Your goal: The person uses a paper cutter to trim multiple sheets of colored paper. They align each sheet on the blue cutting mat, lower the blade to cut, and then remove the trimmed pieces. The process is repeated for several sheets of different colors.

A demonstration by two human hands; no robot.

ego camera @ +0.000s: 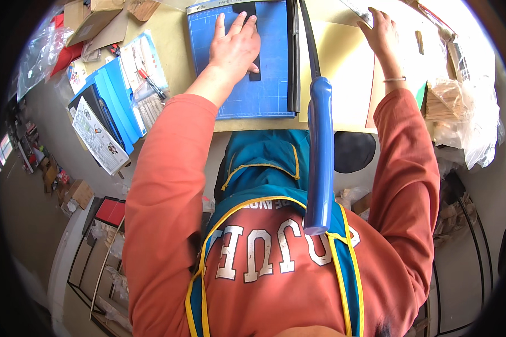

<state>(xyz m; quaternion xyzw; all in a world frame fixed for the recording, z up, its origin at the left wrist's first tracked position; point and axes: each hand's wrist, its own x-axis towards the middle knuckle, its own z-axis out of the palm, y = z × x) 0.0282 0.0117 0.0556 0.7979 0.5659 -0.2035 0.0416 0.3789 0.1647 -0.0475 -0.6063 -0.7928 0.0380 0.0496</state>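
A blue guillotine paper cutter (pixel 274 94) lies on the table before me, its blade arm raised and its blue handle (pixel 320 156) standing towards the camera. My left hand (pixel 236 46) rests, fingers spread, on a flat black piece (pixel 255 77) on the cutter's bed. Over on the right, my right hand (pixel 381 33) has its thumb and fingertips at the end of a pale strip that looks like a ruler (pixel 356 9). Whether the fingers grip it is hard to tell in the glare. Yellow sheets (pixel 341 63) lie between the cutter and my right arm.
Blue folders (pixel 114 101), a red-capped marker (pixel 152 84) and a printed sheet (pixel 97 135) lie at the left, below an opened cardboard box (pixel 92 21). Wooden pieces in plastic wrap (pixel 445 101) stand at the table's right. A round black stool seat (pixel 354 151) shows under the front edge.
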